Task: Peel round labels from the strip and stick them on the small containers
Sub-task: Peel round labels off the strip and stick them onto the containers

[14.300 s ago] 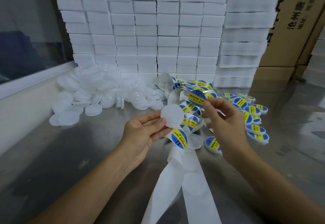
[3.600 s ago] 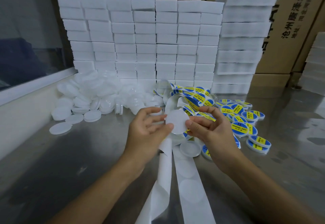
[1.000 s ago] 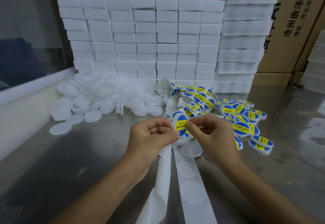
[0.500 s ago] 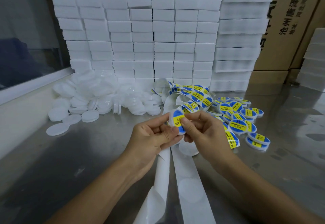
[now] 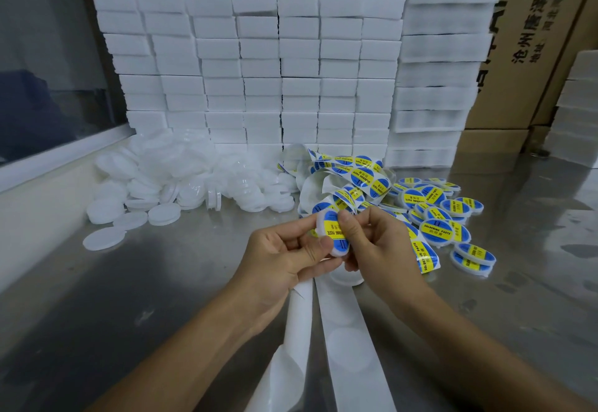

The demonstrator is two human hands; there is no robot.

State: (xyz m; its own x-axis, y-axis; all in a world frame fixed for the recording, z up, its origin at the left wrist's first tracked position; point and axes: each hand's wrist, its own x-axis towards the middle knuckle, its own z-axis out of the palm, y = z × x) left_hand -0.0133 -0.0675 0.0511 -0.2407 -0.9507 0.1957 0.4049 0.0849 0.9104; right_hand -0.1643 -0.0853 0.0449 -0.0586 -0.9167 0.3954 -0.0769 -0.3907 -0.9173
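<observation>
Now both hands hold one small round white plastic container above the steel table; the left hand pinches its near edge, the right hand presses its blue-and-yellow round label (yellow band running near to far, tilted); behind lies the curled label strip; peeled white backing paper trails toward the viewer.
</observation>
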